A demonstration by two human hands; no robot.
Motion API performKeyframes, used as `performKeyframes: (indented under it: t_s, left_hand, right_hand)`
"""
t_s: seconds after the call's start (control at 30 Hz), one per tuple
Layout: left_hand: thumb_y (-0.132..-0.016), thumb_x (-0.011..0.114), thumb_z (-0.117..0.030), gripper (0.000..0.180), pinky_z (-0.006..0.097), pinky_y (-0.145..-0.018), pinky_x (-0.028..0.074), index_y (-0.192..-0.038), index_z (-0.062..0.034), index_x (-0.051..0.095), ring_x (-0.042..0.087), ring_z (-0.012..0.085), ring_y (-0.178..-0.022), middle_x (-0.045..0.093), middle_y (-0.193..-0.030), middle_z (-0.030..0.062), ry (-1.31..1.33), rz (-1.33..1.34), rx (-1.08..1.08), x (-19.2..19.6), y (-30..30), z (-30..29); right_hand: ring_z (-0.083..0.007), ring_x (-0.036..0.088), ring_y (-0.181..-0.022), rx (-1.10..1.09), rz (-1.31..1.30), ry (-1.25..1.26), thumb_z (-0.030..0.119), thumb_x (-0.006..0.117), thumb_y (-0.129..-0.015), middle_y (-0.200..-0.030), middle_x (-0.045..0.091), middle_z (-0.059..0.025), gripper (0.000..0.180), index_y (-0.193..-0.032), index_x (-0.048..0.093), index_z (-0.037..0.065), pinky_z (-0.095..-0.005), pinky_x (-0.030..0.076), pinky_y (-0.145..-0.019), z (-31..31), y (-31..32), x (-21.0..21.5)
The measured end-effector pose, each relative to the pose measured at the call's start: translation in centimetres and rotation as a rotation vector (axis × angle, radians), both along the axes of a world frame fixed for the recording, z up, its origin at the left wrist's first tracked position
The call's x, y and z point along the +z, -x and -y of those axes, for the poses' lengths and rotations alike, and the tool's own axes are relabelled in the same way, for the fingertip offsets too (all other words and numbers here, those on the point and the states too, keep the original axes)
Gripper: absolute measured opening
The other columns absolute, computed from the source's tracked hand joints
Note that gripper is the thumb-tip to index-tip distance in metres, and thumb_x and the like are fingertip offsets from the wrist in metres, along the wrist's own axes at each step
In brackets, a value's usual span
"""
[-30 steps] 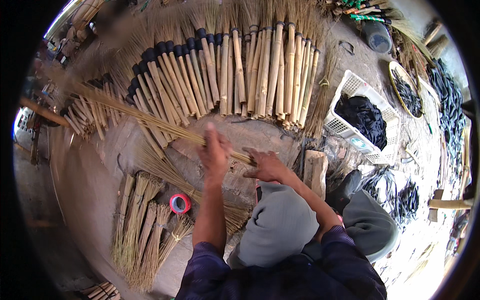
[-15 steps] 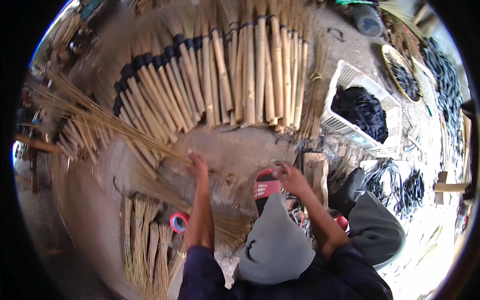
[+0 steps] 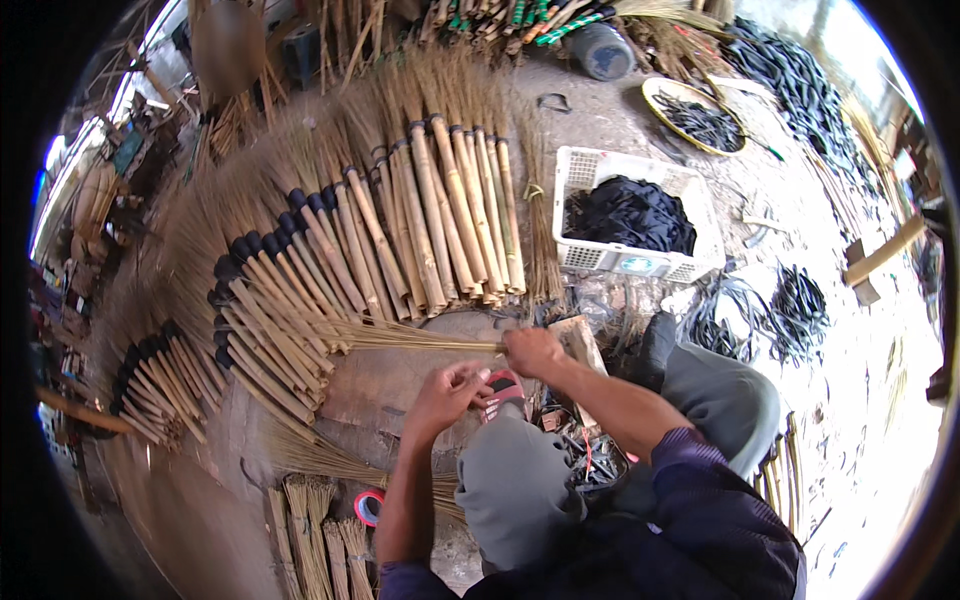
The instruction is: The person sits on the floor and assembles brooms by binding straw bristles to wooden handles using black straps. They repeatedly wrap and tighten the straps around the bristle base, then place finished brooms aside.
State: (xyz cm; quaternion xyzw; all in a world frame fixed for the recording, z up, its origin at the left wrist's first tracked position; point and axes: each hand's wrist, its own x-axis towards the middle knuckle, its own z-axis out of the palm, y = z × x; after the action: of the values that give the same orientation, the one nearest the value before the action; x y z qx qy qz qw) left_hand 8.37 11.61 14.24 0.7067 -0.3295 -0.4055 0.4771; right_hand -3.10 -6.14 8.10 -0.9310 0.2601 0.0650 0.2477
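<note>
My right hand (image 3: 535, 352) is closed round one end of a thin bundle of straw-coloured broom stalks (image 3: 425, 340). The bundle stretches leftward over a worn wooden board (image 3: 375, 385), and its far part overlaps the bamboo handles of brooms (image 3: 290, 350). Lower and to the left, my left hand (image 3: 447, 398) is apart from the bundle, with loosely bent fingers spread and nothing visible in them. It hovers beside a red and black sandal (image 3: 503, 388) on my foot. Many finished-looking brooms with black-wrapped necks (image 3: 325, 205) lie in a fan beyond the board.
A white plastic crate (image 3: 640, 262) holds black strips. Behind it sit a round woven tray (image 3: 655, 95) of dark strips and a grey container (image 3: 603, 55). Tied stalk bundles (image 3: 310, 520) and a red-rimmed tape roll (image 3: 368, 507) lie at lower left. A wooden block (image 3: 580, 340) stands near my right forearm.
The stalk bundle has swung from the left hand's side to the right, and its end is now in my right hand. My left hand has let go. The view has shifted.
</note>
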Motion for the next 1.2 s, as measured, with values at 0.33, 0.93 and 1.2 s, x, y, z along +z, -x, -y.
performKeyframes:
  t_s: [0.33, 0.93, 1.2]
  left_hand:
    - [-0.086, 0.061, -0.013, 0.036, 0.050, -0.092, 0.054, -0.119, 0.0006, 0.067, 0.069, 0.0413, -0.100, 0.072, -0.097, 0.0258, -0.234, 1.137, -0.527, 10.2, 1.6, 10.1]
    - [-0.106, 0.053, -0.035, 0.042, 0.052, -0.092, 0.048, -0.123, -0.0007, 0.069, 0.064, 0.0411, -0.107, 0.068, -0.112, 0.0230, -0.628, 1.013, -0.574, 7.0, 2.3, 12.6]
    - [-0.103, 0.057, -0.039, 0.047, 0.043, -0.087, 0.044, -0.134, -0.0040, 0.057, 0.054, 0.0285, -0.097, 0.057, -0.111, 0.0146, -0.671, 0.851, -0.468, 4.1, -7.7, 9.9]
  right_hand:
    - [-0.0409, 0.059, -0.125, -0.235, 0.689, -0.234, 0.026, 0.068, -0.089, -0.136, 0.059, -0.0286, 0.050, -0.131, 0.059, 0.000, -0.0457, 0.046, -0.108, 3.1, 9.7, 19.2]
    - [-0.0368, 0.069, -0.111, -1.810, 0.575, -0.009, 0.014, 0.058, -0.095, -0.119, 0.070, -0.0241, 0.038, -0.130, 0.064, 0.001, -0.0427, 0.054, -0.097, -10.2, 57.9, -2.0]
    - [-0.0363, 0.045, -0.140, -1.734, -0.126, 0.258, 0.012, 0.057, -0.087, -0.145, 0.055, -0.0125, 0.060, -0.146, 0.046, 0.016, -0.0494, 0.040, -0.113, -13.5, 67.6, -13.9]
